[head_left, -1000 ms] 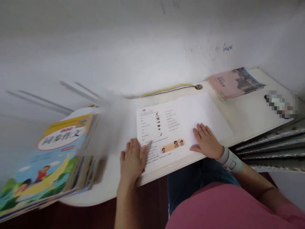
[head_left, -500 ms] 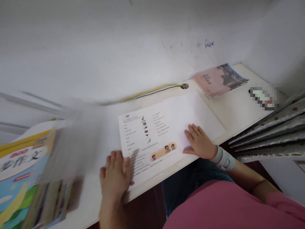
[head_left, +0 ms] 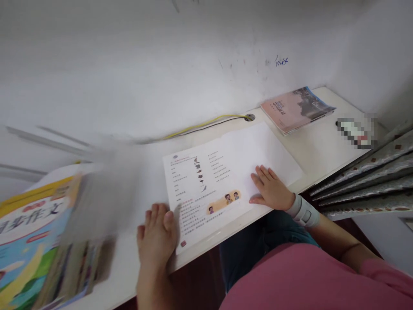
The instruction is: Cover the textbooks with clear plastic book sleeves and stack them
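Printed paper (head_left: 193, 172) lies flat on the desk (head_left: 322, 137) — likely steadied by left hand (head_left: 157, 234) at its edge, fingers close, and right hand (head_left: 273, 190) on its blank part, fingers slightly spread.

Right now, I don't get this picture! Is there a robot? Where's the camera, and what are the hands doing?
There's no robot, just a person with bare hands. The camera sits on the person's head and looks forward and down, so you see roughly what they see.

On the white desk lies a printed page with a blank page to its right. The left hand rests by the printed page's left edge; the right hand, below a wrist band, lies flat on the blank page. Neither grips anything.

Books are piled at the left, and pinkish books lie farther right. Beyond them, something is blurred out, so I can't tell what it is.
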Motion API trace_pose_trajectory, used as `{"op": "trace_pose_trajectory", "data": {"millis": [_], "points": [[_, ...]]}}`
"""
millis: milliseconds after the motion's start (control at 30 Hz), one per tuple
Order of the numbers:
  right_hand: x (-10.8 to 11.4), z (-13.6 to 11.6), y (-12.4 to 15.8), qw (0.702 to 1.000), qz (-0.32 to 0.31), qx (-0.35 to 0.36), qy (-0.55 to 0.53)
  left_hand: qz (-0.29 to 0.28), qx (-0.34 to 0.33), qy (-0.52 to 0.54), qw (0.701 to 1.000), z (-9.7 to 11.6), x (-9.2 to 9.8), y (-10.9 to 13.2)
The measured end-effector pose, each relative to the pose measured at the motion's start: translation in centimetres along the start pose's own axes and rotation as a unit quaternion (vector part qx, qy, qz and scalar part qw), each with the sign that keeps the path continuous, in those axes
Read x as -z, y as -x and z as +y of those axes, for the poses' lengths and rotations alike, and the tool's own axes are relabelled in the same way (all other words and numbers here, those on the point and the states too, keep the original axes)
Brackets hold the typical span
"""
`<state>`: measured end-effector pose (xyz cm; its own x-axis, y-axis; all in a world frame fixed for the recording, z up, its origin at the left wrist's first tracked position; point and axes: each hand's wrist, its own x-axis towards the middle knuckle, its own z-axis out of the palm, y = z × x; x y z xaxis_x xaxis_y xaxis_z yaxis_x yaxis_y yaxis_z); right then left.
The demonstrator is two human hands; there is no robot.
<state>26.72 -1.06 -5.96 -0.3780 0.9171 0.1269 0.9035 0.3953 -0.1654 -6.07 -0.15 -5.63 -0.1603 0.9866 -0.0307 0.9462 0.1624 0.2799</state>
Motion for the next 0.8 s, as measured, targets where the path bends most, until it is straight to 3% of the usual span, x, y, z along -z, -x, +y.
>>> {"op": "trace_pose_trajectory", "data": {"millis": [800], "points": [[0.5,1.1,0.7,1.0,-0.009,-0.018,0.015,-0.022,0.021,-0.041,0.999,1.0,0.4,0.1]]}}
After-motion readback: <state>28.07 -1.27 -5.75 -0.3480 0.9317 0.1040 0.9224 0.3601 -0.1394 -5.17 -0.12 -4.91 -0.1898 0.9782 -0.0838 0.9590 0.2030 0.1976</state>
